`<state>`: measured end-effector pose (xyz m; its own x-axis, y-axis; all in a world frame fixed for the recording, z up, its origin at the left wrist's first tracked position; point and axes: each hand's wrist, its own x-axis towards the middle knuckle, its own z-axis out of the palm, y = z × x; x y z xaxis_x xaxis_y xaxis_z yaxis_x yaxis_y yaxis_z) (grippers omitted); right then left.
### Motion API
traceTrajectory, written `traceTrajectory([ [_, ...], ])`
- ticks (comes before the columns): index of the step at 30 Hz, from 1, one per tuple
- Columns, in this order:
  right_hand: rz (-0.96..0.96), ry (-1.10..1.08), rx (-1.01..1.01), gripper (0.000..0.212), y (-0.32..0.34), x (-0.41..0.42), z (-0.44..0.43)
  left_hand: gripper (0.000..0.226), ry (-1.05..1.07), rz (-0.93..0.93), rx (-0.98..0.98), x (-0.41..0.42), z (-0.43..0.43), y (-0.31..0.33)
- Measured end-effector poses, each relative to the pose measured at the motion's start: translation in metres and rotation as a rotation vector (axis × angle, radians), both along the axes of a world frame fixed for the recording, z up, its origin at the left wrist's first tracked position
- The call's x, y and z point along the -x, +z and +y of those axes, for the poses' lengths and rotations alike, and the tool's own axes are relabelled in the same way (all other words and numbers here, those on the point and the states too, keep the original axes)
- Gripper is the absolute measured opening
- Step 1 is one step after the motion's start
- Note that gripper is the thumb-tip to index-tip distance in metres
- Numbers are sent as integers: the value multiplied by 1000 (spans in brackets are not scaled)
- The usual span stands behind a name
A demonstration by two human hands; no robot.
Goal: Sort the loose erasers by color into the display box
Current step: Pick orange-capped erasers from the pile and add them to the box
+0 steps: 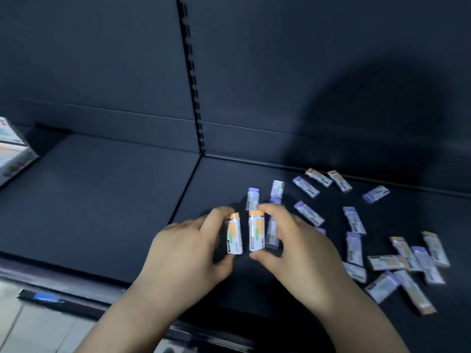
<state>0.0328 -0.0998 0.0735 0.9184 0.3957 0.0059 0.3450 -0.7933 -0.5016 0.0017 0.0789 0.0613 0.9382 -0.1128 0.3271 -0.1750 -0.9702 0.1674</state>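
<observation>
Each hand pinches one orange eraser: left hand (186, 247), right hand (295, 248); many loose erasers (354, 220) remain unsorted, display box (12, 151) far left.

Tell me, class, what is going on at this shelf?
A person handles erasers on a dark shelf. The left hand pinches one orange-capped eraser, and the right hand pinches a second orange-capped eraser beside it. Purple and orange loose erasers lie scattered to the right. The display box stands far left.
</observation>
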Motion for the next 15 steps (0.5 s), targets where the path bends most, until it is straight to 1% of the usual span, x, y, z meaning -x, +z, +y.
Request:
traceTrajectory([
  [6, 18, -60, 5, 65, 4, 21, 102, 66, -10, 48, -26, 10, 108, 2],
  [9, 11, -81, -20, 64, 5, 29, 148, 69, -37, 52, -71, 12, 156, 5],
  [15, 23, -85, -36, 66, 7, 42, 194, 70, -55, 54, -73, 17, 199, 5],
])
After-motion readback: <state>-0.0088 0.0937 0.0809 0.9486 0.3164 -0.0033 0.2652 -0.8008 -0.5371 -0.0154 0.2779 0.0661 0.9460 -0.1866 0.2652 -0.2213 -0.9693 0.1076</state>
